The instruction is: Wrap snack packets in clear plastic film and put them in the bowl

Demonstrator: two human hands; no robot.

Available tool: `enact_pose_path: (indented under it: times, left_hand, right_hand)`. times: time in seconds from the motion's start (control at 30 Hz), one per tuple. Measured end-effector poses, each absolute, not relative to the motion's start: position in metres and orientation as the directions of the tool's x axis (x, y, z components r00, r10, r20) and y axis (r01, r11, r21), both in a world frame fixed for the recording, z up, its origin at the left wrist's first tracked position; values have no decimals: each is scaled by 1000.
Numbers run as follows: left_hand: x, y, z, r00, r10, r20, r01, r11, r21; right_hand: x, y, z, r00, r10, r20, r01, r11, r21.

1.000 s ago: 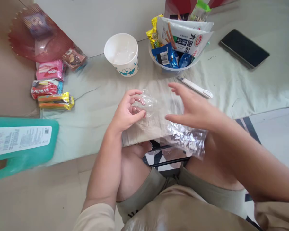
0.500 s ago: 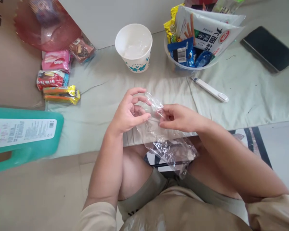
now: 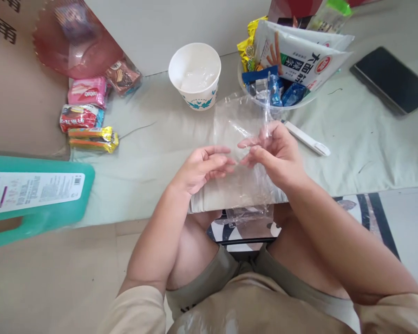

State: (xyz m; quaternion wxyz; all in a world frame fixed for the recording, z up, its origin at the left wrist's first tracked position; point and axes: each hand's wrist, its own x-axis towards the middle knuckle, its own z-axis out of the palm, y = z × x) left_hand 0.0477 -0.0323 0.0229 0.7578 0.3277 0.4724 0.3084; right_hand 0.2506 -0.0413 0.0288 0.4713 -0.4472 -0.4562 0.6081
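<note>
A clear plastic bag [image 3: 238, 125] is held up flat between my two hands above the pale green cloth [image 3: 153, 153]. My left hand [image 3: 202, 167] pinches its lower left part with fingers pressed together. My right hand [image 3: 275, 153] grips its right side between thumb and fingers. The bag's lower end hangs over the cloth's front edge toward my knees.
A white paper cup [image 3: 195, 74] stands behind the bag. To its right a bowl [image 3: 299, 98] holds several snack packets. A white pen-like stick [image 3: 306, 138] and a dark phone [image 3: 392, 80] lie at right. Wrapped snacks [image 3: 87, 116] lie at left, a teal stool [image 3: 38, 195] nearer.
The crumpled bag has been spread out and raised flat. My right hand moved from open above it to gripping its right side. My left hand shifted right and lower.
</note>
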Motion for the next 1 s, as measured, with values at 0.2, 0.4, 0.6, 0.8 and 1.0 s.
enact_pose_path:
  times: [0.2,0.4,0.6,0.8,1.0]
  left_hand:
    - [45,-33,20,162,952,-258,39,255,966]
    - [35,-34,13,201,961,-191,44,186,982]
    - [29,-34,16,348,920,-179,-3,192,981]
    - [28,-33,13,297,952,-71,-12,78,997]
    - [23,-31,12,237,968,83,90,-107,990]
  right_hand:
    - [264,-45,25,-259,871,-417,62,-416,-907]
    - [263,-45,28,-260,887,-381,111,-364,-925]
    - [263,-43,24,-155,955,-252,74,-243,-967]
    - [264,-41,12,-24,994,-104,15,-104,-994]
    - [267,-39,15,-7,1000,-24,-6,-24,-1000]
